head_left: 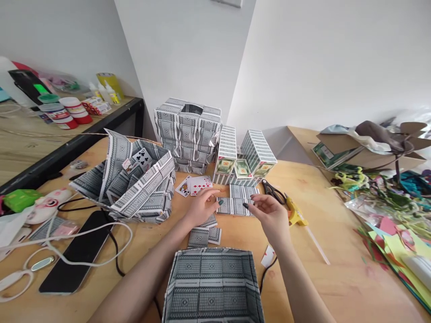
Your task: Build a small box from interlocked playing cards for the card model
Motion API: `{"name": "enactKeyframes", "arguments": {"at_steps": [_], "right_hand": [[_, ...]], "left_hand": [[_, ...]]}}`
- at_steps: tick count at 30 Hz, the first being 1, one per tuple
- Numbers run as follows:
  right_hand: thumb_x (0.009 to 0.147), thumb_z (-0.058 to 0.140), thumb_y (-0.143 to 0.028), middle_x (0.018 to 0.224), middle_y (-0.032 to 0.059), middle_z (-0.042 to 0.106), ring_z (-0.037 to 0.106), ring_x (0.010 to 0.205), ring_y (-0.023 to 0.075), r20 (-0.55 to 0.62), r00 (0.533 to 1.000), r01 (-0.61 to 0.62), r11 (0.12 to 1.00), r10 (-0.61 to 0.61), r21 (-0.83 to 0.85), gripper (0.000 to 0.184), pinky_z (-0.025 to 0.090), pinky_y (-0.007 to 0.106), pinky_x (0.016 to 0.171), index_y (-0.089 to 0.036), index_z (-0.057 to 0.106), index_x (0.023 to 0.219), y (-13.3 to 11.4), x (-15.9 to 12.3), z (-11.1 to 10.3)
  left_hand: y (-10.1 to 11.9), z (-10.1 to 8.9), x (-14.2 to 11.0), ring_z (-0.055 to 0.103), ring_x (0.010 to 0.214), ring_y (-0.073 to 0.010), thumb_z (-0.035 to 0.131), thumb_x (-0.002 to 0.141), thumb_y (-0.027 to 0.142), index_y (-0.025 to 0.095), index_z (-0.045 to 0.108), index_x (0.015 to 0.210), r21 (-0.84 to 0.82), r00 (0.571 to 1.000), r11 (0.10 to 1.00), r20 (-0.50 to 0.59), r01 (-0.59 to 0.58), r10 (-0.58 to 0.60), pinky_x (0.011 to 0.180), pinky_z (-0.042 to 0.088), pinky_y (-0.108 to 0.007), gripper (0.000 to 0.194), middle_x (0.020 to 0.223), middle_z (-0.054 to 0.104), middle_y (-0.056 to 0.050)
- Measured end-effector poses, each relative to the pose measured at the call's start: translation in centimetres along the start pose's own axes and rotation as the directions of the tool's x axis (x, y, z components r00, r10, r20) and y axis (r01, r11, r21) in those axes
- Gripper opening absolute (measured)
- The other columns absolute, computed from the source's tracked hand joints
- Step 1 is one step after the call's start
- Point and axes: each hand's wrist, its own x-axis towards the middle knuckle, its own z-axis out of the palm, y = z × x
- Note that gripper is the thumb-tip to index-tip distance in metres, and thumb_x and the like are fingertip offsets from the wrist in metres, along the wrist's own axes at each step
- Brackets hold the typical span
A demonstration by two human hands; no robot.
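In front of me lies a strip of folded playing cards (231, 207) with grey patterned backs. My left hand (204, 207) is at its left end, the thumb against the cards and the index finger curved above. My right hand (272, 217) pinches the right end between thumb and fingers. Just behind it is another folded-card piece (239, 191). Loose cards (198, 237) lie face down below my left hand, and face-up cards (201, 184) lie beyond it. Nearest me stands an open box made of cards (211, 285).
A yellow glue gun (296, 213) and black scissors (274, 193) lie right of my right hand. Card-built boxes (188, 134) and stacked card packs (226, 154) stand behind. Left are a large card structure (141, 188), a phone (79, 253) and white cables. Craft scraps (387, 211) are heaped right.
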Motion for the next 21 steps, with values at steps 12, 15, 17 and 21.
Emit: {"name": "enactKeyframes", "arguments": {"at_steps": [12,15,17,21], "right_hand": [[0.084,0.045,-0.02,0.113,0.0048,0.062,0.058,0.093,0.0226,0.577,0.791,0.601,0.443,-0.205,-0.665,0.027,0.048,0.038,0.078,-0.027,0.065,0.1,7.1,1.3,-0.3],[0.085,0.043,-0.02,0.113,0.0051,0.061,0.058,0.093,0.0236,0.563,0.804,0.584,0.431,-0.191,-0.688,0.027,0.048,0.039,0.077,-0.026,0.066,0.099,7.0,1.3,-0.7],[0.084,0.046,-0.022,0.113,0.0055,0.061,0.058,0.093,0.0238,0.54,0.822,0.555,0.472,-0.183,-0.685,0.025,0.048,0.039,0.076,-0.026,0.065,0.098,6.7,1.3,-0.8],[0.08,0.054,-0.028,0.099,0.0055,0.064,0.059,0.068,0.0168,0.528,0.84,0.462,0.68,-0.128,-0.569,0.021,0.049,0.031,0.064,-0.024,0.064,0.098,5.9,1.4,0.3]], "left_hand": [[-2.9,-1.2,0.3,0.041,0.119,-0.0296,0.058,0.073,0.019,0.015,0.047,0.116,0.507,0.961,0.857,-0.27,0.096,0.053,0.101,0.031,-0.046,0.045,0.12,0.053,-0.013],[-3.4,-1.1,0.2,0.042,0.117,-0.0303,0.059,0.073,0.021,0.016,0.047,0.117,0.538,0.97,0.836,-0.242,0.106,0.033,0.101,0.03,-0.049,0.046,0.119,0.053,-0.013],[-3.4,-1.1,0.2,0.045,0.114,-0.0289,0.059,0.073,0.019,0.017,0.048,0.113,0.533,0.972,0.84,-0.234,0.101,0.031,0.1,0.032,-0.047,0.042,0.116,0.053,-0.012],[-3.4,-1.1,0.2,0.048,0.108,-0.0269,0.06,0.072,0.017,0.018,0.05,0.108,0.492,0.968,0.863,-0.25,0.117,0.011,0.094,0.039,-0.042,0.037,0.11,0.053,-0.01]]}}
